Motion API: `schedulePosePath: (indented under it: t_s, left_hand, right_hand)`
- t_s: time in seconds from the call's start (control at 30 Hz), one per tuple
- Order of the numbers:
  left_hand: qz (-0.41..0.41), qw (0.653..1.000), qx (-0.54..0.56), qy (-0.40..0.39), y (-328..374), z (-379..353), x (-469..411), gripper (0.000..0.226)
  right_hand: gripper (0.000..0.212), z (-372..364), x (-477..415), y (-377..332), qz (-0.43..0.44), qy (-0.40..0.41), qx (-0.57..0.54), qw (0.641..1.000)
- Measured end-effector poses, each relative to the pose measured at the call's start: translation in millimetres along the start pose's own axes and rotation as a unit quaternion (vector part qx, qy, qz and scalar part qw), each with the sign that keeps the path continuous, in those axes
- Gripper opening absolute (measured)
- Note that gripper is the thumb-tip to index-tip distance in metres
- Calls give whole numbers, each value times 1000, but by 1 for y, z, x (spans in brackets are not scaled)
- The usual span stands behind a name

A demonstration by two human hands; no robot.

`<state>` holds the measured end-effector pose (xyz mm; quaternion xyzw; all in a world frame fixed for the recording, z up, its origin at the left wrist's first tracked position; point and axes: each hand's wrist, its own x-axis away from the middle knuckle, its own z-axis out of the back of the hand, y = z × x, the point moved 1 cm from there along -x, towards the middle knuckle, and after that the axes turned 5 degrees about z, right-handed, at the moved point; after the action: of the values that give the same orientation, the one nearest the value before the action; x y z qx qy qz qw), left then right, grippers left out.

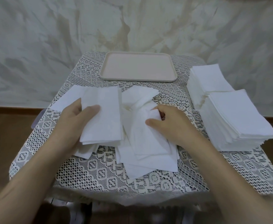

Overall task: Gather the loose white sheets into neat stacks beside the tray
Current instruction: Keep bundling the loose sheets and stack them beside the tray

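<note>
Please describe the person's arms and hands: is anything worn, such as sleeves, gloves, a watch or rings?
Nothing worn shows. The left hand and the right hand have no gloves, and no ring shows on the visible fingers. The left forearm and the right forearm are uncovered to the frame's edge: no sleeve, watch or bracelet.

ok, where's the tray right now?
Head view: the tray sits at the far centre of the lace-covered table, just beyond the loose sheets, with the neat stacks to its right.
</note>
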<state>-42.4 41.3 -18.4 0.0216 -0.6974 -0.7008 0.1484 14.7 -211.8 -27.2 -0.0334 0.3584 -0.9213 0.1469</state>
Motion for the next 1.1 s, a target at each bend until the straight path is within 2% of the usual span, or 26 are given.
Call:
schedulePosePath:
  t_s: [0.1, 0.23, 0.33, 0.43, 0.6, 0.73, 0.97, 1.1]
  left_hand:
    - [-2, 1000, -2, 5, 0, 0, 0, 18]
    - [2, 1000, -1, 5, 0, -2, 0, 18]
    - [-1, 1000, -5, 2, 0, -1, 0, 20]
    - [-2, 1000, -10, 0, -1, 0, -1, 20]
    - [-8, 1000, -10, 0, 1, 2, -1, 20]
    - [-5, 1000, -10, 3, 1, 2, 0, 20]
    - [-4, 1000, -12, 7, 2, 5, -1, 19]
    - [-3, 1000, -3, 9, 2, 5, -1, 19]
  right_hand:
    - [19, -2, 0, -3, -2, -6, 16, 1000]
    - [11, -6, 0, -7, 2, 6, 29, 1000]
    - [17, -6, 1, -9, 5, 12, 36, 999]
    - [17, -1, 3, -5, 1, 19, 1, 1000]
    - [8, 24, 4, 12, -27, 89, -120, 988]
    - [13, 20, 8, 9, -56, 42, -228, 971]
    - [11, 14, 16, 5, -70, -50, -216, 973]
    - [5, 16, 16, 3, -73, 14, -218, 973]
